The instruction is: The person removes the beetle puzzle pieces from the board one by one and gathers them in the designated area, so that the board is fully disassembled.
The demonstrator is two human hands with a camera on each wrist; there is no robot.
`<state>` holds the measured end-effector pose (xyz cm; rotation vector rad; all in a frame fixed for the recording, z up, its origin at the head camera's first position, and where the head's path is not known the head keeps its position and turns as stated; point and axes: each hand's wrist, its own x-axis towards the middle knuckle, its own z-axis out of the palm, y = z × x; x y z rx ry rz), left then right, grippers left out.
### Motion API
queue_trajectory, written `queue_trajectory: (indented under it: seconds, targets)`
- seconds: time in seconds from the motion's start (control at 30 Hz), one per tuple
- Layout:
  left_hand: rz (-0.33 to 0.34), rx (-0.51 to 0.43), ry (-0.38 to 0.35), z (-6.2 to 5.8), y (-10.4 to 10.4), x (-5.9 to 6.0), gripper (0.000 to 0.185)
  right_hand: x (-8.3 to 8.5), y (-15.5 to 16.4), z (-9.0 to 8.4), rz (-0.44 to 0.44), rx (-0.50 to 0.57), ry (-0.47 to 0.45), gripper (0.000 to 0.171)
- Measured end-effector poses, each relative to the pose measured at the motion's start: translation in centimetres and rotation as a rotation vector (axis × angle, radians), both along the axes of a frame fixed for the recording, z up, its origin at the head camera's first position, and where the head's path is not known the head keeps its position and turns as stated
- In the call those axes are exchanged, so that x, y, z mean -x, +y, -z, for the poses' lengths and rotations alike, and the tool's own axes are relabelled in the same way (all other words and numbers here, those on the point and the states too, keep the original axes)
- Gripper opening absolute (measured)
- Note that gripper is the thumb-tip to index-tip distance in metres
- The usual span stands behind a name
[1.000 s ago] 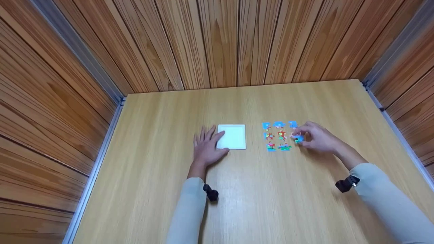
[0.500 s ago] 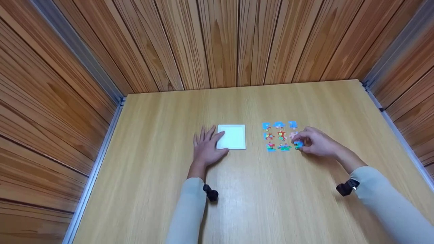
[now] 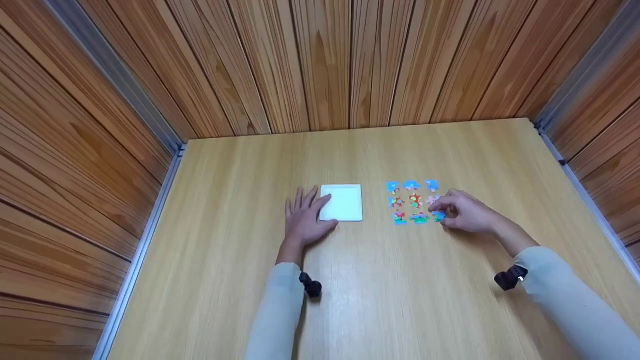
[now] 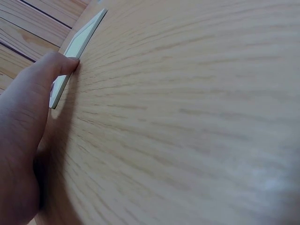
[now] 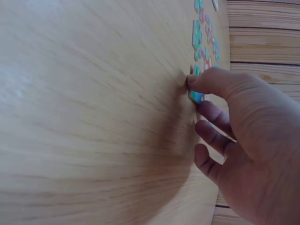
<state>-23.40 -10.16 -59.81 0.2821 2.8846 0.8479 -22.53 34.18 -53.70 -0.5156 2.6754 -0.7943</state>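
Several colourful puzzle pieces (image 3: 411,201) lie in a loose grid on the wooden table (image 3: 350,280), right of centre. My right hand (image 3: 465,212) pinches a blue piece (image 3: 439,216) at the grid's near right corner, down on the table; the right wrist view shows thumb and finger on that blue piece (image 5: 197,96). A white square tray (image 3: 344,202) sits left of the pieces. My left hand (image 3: 305,217) lies flat on the table with its fingers touching the tray's left edge; the thumb (image 4: 56,65) presses beside the tray (image 4: 77,44).
Wooden plank walls (image 3: 320,60) close in the table at the back and both sides, with metal rails (image 3: 145,235) along the side edges. Black wrist mounts (image 3: 311,286) sit on both sleeves.
My right hand carried the blue piece from the grid's right middle toward me and set it down at the near right corner. The left hand has not moved.
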Motion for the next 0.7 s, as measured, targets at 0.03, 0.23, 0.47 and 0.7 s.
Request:
queue_trajectory:
  seconds: [0.03,0.23,0.47,0.7]
  targets:
    - [0.0,-0.001,-0.001,0.1,0.0,0.0,0.084,-0.1,0.0,0.0,0.001,0.001,-0.002,0.032]
    - [0.0,-0.009,-0.008,0.1,-0.1,0.1,0.084,-0.1,0.1,-0.1,-0.005,0.01,-0.008,0.033]
    - [0.012,-0.005,-0.011,-0.6,0.1,-0.3,0.082,0.0,0.3,-0.9,-0.006,0.016,-0.012,0.034]
    - [0.045,-0.077,-0.04,-0.6,-0.6,-0.1,0.084,0.1,-0.3,-2.8,0.017,0.046,0.01,0.038]
